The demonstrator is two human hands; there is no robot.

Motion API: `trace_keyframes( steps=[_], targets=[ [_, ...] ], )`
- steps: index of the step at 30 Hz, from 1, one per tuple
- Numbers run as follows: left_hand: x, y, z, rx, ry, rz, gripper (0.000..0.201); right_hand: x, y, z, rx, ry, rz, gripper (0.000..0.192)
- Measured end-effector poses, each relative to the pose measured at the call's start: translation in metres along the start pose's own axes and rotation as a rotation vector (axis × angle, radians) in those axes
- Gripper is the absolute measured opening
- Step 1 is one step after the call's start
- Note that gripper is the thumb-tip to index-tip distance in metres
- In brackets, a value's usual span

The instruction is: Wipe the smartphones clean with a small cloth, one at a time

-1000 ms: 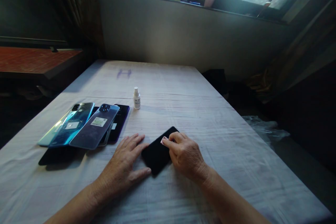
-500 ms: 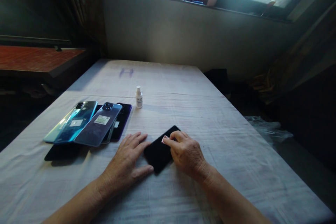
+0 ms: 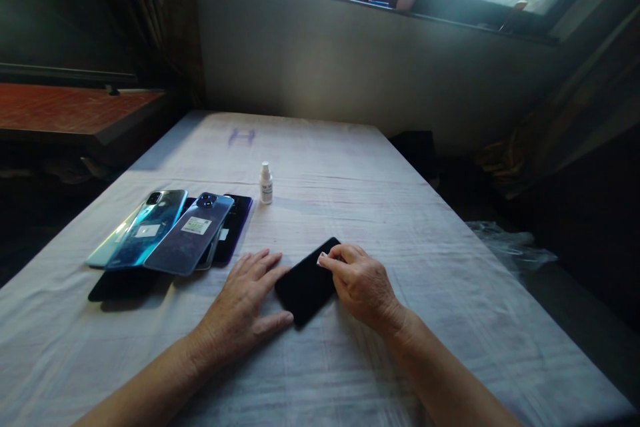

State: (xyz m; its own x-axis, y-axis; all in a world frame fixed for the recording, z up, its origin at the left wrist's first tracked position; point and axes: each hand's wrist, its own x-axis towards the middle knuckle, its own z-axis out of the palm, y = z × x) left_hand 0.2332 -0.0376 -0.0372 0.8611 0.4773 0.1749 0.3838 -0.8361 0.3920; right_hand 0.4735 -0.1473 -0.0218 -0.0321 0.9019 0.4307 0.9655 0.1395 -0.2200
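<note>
A black smartphone (image 3: 305, 287) lies slanted on the cloth-covered table, its dark face up. My left hand (image 3: 250, 297) rests flat with fingers spread, thumb and forefinger touching the phone's left side and near end. Over the phone's right part, my right hand (image 3: 363, 283) pinches a small white wad (image 3: 323, 258), perhaps cotton or tissue, against or just above the surface; most of the wad is hidden by the fingers. Beyond the phone stands a small white bottle (image 3: 266, 183) with a cap, upright.
Several phones lie in an overlapping pile at the left, among them a shiny blue phone (image 3: 147, 230) and a purple-grey phone (image 3: 190, 233) with labels. A white cloth (image 3: 320, 153) covers the table. Clear plastic (image 3: 510, 243) lies beyond the right edge.
My right hand with the white wad has moved slightly right across the phone. My left hand stays in place at the phone's side.
</note>
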Motion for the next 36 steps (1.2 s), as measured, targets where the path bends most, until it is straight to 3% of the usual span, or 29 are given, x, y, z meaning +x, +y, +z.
trace_keyframes(
  steps=[5, 14, 22, 30, 36],
  targets=[
    [0.0, -0.001, 0.001, -0.021, 0.01, 0.003, 0.066, -0.003, -0.005, -0.004, 0.054, -0.024, -0.091, 0.034],
    [0.001, 0.0, 0.0, -0.03, 0.019, 0.007, 0.064, 0.011, -0.011, 0.011, -0.027, -0.003, -0.074, 0.033],
    [0.0, -0.003, 0.004, -0.042, 0.037, 0.009, 0.065, -0.001, -0.008, -0.008, 0.107, -0.061, -0.168, 0.03],
    [0.0, -0.003, 0.004, -0.05, 0.046, 0.007, 0.065, 0.009, -0.015, 0.005, 0.023, -0.033, -0.163, 0.032],
    [0.001, -0.002, 0.004, -0.05, 0.036, -0.001, 0.065, 0.002, -0.012, -0.005, 0.129, -0.041, -0.194, 0.03]
  ],
)
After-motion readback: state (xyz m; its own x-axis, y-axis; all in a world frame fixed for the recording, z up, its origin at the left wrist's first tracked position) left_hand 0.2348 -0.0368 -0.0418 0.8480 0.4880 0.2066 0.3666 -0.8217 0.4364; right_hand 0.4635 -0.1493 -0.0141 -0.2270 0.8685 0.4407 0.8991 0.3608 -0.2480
